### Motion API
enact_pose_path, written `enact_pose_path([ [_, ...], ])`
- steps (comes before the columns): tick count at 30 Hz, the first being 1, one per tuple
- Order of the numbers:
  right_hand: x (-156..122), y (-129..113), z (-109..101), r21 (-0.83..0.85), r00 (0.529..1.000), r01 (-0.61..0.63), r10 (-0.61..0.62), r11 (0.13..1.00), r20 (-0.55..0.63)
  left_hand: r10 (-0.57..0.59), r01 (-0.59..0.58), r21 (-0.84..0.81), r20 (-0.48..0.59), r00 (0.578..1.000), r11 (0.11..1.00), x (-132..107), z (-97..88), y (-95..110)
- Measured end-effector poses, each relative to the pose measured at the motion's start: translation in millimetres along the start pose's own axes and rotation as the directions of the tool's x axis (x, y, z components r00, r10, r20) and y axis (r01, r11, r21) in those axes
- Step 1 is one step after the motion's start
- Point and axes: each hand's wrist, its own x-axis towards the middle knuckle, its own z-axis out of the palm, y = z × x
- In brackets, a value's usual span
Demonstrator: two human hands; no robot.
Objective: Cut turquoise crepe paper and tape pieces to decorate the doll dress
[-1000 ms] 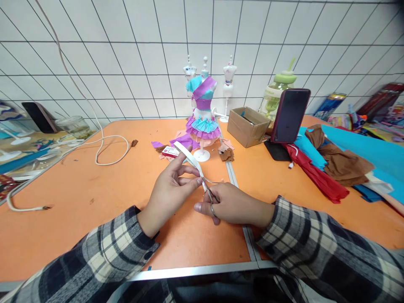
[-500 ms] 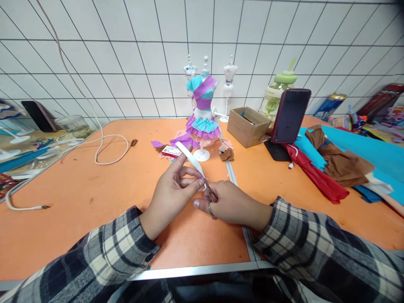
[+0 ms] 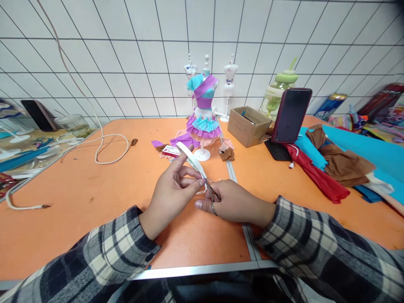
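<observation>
The left hand (image 3: 176,185) pinches a strip (image 3: 192,160), likely steadying it for scissors (image 3: 209,191) the right hand (image 3: 235,201) grips toward five o'clock.

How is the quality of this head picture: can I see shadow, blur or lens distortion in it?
Head view: bright, fairly even light, with soft shadow on the table near the left hand; head view: wall tiles slant and stretch toward the sides, upper-right corner dark; head view: scissors too small to judge blade sharpness.

Long plaid sleeves (image 3: 104,248): black, grey, cream.
</observation>
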Motion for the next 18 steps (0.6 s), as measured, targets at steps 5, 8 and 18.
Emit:
enact_pose_path([
  [5, 0.7, 0.0, 1.0, -0.017, 1.000, 0.021, -0.021, 1.000, -0.004, -0.021, 0.021, -0.019, 0.024, 0.999, 1.000, 0.0, -0.3, -0.7],
  [8, 0.6, 0.1, 2.1, -0.013, 1.000, 0.028, -0.028, 1.000, -0.011, -0.015, 0.016, -0.026, 0.021, 1.000, 1.000, 0.2, -0.2, -1.1],
  [18, 1.9, 5.6, 5.6, 0.069, 0.997, 0.070, -0.068, 0.995, -0.019, -0.031, 0.031, -0.004, 0.028, 0.999, 1.000, 1.0, -2.0, -1.2],
])
